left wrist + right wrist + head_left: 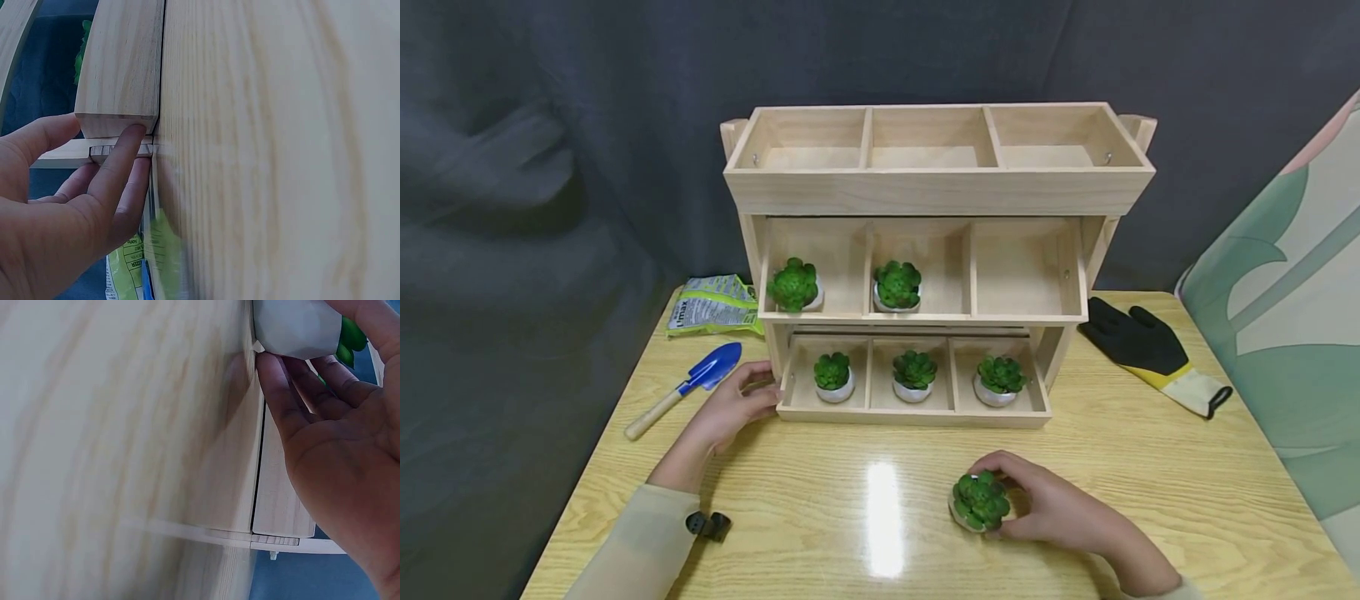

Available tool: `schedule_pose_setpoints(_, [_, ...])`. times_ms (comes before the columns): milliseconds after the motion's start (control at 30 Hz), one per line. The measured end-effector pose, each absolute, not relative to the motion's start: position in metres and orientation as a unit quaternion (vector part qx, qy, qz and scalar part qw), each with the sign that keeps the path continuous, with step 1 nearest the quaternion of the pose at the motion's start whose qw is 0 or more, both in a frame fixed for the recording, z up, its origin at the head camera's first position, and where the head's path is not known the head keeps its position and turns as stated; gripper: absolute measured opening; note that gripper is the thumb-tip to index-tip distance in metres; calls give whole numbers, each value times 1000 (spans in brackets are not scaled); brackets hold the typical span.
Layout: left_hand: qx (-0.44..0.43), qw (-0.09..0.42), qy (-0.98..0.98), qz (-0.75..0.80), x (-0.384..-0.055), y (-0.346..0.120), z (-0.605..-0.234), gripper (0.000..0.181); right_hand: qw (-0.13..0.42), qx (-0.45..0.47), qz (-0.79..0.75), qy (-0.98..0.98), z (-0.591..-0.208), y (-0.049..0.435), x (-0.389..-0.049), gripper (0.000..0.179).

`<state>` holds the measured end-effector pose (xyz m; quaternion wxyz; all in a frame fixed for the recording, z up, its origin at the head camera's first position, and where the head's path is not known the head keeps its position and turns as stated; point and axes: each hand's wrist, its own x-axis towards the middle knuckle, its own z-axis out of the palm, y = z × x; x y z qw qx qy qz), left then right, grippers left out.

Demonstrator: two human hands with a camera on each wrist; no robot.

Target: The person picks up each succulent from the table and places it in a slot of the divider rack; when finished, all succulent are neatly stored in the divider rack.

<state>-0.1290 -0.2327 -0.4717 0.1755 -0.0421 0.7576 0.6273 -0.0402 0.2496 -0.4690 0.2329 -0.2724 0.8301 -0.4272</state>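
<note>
My right hand (1048, 504) holds a small potted succulent (981, 502) on the table in front of the shelf, thumb and fingers around its pot. In the right wrist view the white faceted pot (297, 328) sits low by the tabletop, fingertips against it. My left hand (737, 404) touches the left end of the bottom tray of a three-tier wooden plant shelf (940, 192). Seen from the left wrist, fairly straight fingers (119, 172) and the thumb rest against the tray's end (119, 125).
The bottom tray holds three succulents (913, 373), one per compartment. In the middle tray, succulents (898, 285) sit in the left and centre compartments. A blue trowel (715, 365) and a green packet (711, 307) lie at left, a black-and-yellow glove (1150, 350) at right.
</note>
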Motion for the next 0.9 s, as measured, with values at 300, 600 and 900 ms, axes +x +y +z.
schedule_pose_setpoints(300, [-39,178,759,626,-129,-233,-472,66,234,-271,-427,831,-469,249,-40,59])
schedule_pose_setpoints(600, [-37,175,757,628,-129,-233,-472,67,236,-267,-425,832,-469,249,-40,59])
schedule_pose_setpoints(900, [-38,174,759,627,-129,-233,-472,67,231,-272,-431,829,-469,248,-41,58])
